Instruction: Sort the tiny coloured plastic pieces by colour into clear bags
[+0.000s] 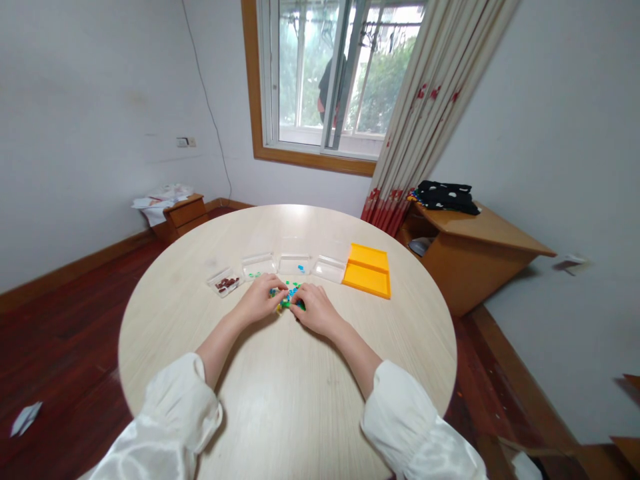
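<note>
On the round table, a pile of small blue, green and yellow plastic pieces (292, 292) lies between my two hands. My left hand (261, 298) reaches in from the left, fingers curled down at the pile's edge. From the opposite side, my right hand (316, 308) bends its thumb and fingers over the pieces, close to the left fingertips. Some green shows between and under the hands. What either hand pinches is too small and partly hidden to make out. Behind the pile, a clear tray (294, 259) contains a few blue pieces.
Left of it stand a clear tray with green pieces (259, 261) and one with dark brown pieces (213, 285). Another clear tray (329, 263) sits beside an open yellow case (370, 280). The round table (295, 400) has a wooden cabinet (480, 233) to its right.
</note>
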Available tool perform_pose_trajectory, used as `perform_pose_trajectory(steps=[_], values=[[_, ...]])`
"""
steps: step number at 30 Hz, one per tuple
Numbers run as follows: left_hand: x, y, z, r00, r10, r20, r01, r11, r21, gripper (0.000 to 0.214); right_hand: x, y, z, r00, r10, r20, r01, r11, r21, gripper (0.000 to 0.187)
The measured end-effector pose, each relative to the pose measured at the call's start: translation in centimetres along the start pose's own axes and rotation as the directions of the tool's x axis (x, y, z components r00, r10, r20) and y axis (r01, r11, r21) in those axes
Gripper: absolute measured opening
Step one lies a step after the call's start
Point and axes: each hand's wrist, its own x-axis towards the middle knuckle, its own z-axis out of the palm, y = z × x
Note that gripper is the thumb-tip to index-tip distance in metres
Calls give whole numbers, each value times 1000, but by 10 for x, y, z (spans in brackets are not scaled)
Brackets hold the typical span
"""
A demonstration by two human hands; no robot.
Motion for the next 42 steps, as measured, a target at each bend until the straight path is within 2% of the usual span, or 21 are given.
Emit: perform_pose_trajectory(steps=[4,10,12,14,17,19,22,29,33,37,42], values=[[1,3,0,998,11,64,-8,999,-48,18,1,0,-3,997,22,-75,-21,1000,20,4],[1,1,5,998,-18,61,23,996,-91,14,3,3,-2,989,33,-145,-24,998,64,3],[1,-4,6,999,-52,15,53,995,-88,14,3,4,-1,983,42,-178,-27,996,87,4],[3,-13,5,990,-109,-88,104,993,-56,14,3,5,0,978,50,-201,-32,995,96,5],[6,-29,0,934,-190,-304,209,977,32,17,3,3,2,985,46,-167,-34,997,74,4],[8,-40,-4,889,-209,-407,275,955,110,18,2,2,4,990,37,-133,-31,998,48,4],[9,-52,-7,862,-227,-454,354,910,218,22,2,0,9,994,28,-107,-26,1000,15,4],[8,-58,-7,859,-288,-423,449,820,355,28,3,-5,15,998,35,-45,-37,998,-57,7],[8,-55,-7,865,-278,-418,440,819,367,31,4,-7,15,999,36,-40,-39,996,-76,9],[8,-50,-6,873,-227,-433,383,868,317,27,5,-5,15,997,34,-73,-39,997,-68,9],[7,-34,-3,935,-69,-349,145,970,197,18,5,-2,14,987,62,-149,-67,997,-27,9]])
